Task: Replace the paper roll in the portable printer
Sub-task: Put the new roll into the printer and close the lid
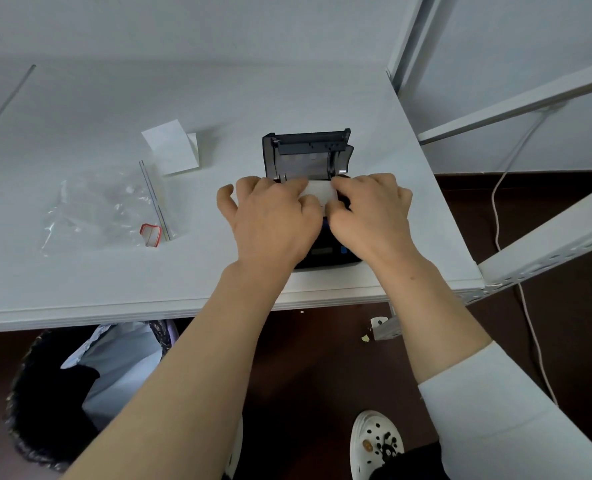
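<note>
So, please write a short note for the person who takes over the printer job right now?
Left hand and right hand: both on the white paper at the printer, fingers pressing it.
Printer lid is open, standing up.
Another paper roll and a clear bag lie on the table, to the left.
Left to do: seat the paper, close the lid.
</note>
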`<state>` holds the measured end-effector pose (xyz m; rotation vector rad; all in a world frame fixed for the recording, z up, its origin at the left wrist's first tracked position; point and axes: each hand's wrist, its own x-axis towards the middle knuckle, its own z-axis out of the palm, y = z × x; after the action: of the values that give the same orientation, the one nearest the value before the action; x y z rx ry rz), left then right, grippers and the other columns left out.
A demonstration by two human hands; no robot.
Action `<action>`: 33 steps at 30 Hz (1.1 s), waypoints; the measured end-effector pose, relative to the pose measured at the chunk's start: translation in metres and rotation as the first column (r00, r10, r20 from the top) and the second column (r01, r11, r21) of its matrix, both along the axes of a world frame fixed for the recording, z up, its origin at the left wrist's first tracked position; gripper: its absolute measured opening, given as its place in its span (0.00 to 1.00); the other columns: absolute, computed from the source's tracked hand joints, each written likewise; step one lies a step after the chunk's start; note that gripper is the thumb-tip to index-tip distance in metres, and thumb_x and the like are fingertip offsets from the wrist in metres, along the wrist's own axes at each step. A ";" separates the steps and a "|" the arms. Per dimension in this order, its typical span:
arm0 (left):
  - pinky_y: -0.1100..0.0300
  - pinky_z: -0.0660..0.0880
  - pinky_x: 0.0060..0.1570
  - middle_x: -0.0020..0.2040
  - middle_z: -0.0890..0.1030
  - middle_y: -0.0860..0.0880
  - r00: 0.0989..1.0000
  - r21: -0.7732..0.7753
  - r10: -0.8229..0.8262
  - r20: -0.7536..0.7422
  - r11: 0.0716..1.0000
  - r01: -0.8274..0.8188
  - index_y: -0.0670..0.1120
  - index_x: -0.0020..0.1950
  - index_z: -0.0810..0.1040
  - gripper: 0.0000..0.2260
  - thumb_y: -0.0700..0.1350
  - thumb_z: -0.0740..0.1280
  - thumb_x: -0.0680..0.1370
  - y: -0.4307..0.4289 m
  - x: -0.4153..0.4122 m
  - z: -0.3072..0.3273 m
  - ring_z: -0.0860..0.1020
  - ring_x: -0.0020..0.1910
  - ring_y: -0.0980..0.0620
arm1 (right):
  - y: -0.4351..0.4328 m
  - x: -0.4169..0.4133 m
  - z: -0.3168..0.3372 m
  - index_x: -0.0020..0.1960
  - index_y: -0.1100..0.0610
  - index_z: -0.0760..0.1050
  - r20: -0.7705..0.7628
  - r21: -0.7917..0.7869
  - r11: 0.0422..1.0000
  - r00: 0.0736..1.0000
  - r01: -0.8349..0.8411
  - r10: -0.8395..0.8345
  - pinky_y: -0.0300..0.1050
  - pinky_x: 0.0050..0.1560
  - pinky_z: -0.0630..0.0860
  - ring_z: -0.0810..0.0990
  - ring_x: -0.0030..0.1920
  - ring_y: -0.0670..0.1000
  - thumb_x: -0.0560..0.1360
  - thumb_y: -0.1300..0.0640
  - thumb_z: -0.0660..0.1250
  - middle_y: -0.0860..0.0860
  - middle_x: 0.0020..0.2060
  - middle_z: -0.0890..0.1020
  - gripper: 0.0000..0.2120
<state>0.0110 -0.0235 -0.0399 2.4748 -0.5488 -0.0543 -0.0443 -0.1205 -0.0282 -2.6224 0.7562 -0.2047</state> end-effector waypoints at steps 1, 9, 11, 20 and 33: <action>0.47 0.48 0.70 0.55 0.80 0.45 1.000 0.039 -0.018 0.022 0.999 0.017 0.54 0.58 0.79 0.26 0.49 0.48 0.68 0.000 -0.001 0.001 0.65 0.66 0.46 | -0.001 -0.001 0.001 0.49 0.55 0.75 -0.004 0.020 1.000 1.000 -0.014 0.014 0.45 0.52 0.54 0.66 0.61 0.55 0.71 0.60 0.57 0.49 0.43 0.77 0.10; 0.46 0.49 0.71 0.58 0.78 0.44 0.997 0.108 -0.071 0.022 0.992 0.068 0.53 0.62 0.77 0.28 0.49 0.48 0.67 0.004 -0.001 0.004 0.65 0.66 0.45 | -0.008 -0.008 0.014 0.63 0.42 0.72 0.107 0.370 0.929 0.993 0.005 -0.048 0.39 0.59 0.53 0.66 0.59 0.45 0.70 0.64 0.63 0.44 0.53 0.78 0.26; 0.45 0.49 0.71 0.56 0.78 0.44 0.997 0.121 -0.073 0.020 0.990 0.070 0.52 0.59 0.78 0.27 0.50 0.48 0.67 0.003 -0.001 0.003 0.65 0.65 0.44 | -0.008 -0.008 0.013 0.62 0.43 0.74 0.115 0.383 0.924 0.992 0.011 -0.059 0.40 0.62 0.55 0.67 0.56 0.44 0.71 0.64 0.63 0.43 0.52 0.78 0.24; 0.47 0.49 0.69 0.55 0.80 0.47 0.996 0.090 -0.055 0.065 0.995 0.049 0.56 0.60 0.77 0.17 0.52 0.57 0.74 0.005 0.000 0.001 0.67 0.65 0.45 | -0.013 -0.003 -0.001 0.50 0.46 0.81 0.214 0.250 0.968 0.976 -0.004 -0.051 0.53 0.67 0.62 0.76 0.59 0.50 0.76 0.54 0.64 0.46 0.51 0.84 0.09; 0.56 0.54 0.61 0.53 0.83 0.51 0.958 -0.042 -0.167 0.234 0.982 0.182 0.51 0.53 0.83 0.10 0.45 0.63 0.77 0.014 0.000 0.002 0.72 0.61 0.47 | -0.020 0.010 0.023 0.69 0.57 0.66 0.298 0.203 0.976 0.954 -0.079 0.015 0.49 0.74 0.57 0.64 0.71 0.50 0.69 0.74 0.53 0.52 0.71 0.67 0.30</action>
<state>0.0115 -0.0097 -0.0382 2.3794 -0.8538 0.1792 -0.0344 -0.1402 -0.0048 -2.3330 0.5758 -0.4640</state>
